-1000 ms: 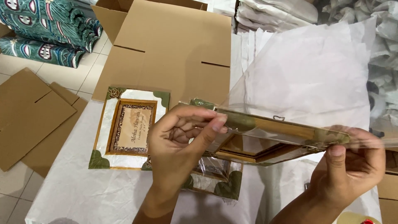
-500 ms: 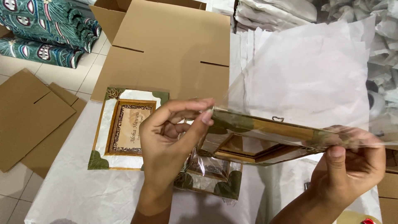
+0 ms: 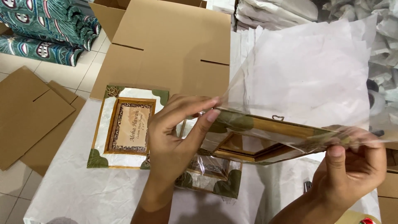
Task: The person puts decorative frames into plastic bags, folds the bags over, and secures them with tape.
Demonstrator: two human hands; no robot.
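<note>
I hold a wooden picture frame (image 3: 265, 135) with green leaf corners level above the table, partly inside a clear plastic sleeve (image 3: 306, 83). My left hand (image 3: 176, 137) pinches the frame's left end and the sleeve's edge. My right hand (image 3: 352, 166) grips the right end through the plastic. A second frame (image 3: 124, 126) with a printed card inside lies flat on the white paper at left. A third frame (image 3: 211, 178), wrapped in plastic, lies under the held one.
An open cardboard box (image 3: 166, 45) stands behind the frames. Flat cardboard sheets (image 3: 29, 116) lie on the tiled floor at left, near rolled patterned fabric (image 3: 45, 25). White tissue paper (image 3: 62, 191) covers the table. Bundles of white wrap (image 3: 273, 12) are stacked at the back right.
My left hand has shifted slightly along the frame's left end; its fingers now pinch the sleeve's edge. The held frame and right hand stay almost where they were.
</note>
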